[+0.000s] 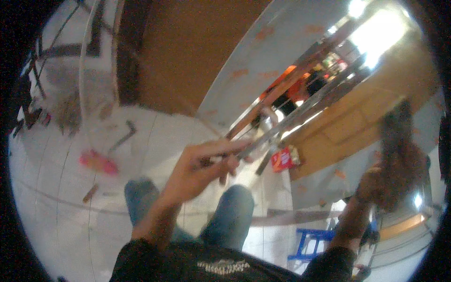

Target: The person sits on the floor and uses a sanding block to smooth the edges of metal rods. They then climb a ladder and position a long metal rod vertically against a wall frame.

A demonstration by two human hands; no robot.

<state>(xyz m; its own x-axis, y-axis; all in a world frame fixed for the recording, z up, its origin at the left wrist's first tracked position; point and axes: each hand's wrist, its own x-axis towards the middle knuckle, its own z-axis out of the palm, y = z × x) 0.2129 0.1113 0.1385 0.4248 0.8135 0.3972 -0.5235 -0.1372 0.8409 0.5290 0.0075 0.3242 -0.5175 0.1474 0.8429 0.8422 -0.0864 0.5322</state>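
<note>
My left hand (202, 164) is at the middle of the view, its fingers closed around the near end of a long, thin metal strip (286, 121). From there the strip slants up and away to the right, past a grey panel and toward a bright light. Out to the right is my right hand (390, 183), raised and smeared by motion. A dark, flat, blurred object (397, 124) sticks up from its fingers; its kind does not show. The two hands are well apart.
A red packet (283, 160) lies beside a brown board (338, 136). Grey panels with orange marks (253, 61) flank the strip. On the tiled floor at left are a hammer-like tool (123, 136) and a pink item (98, 162). A blue plastic stool (300, 242) stands low right.
</note>
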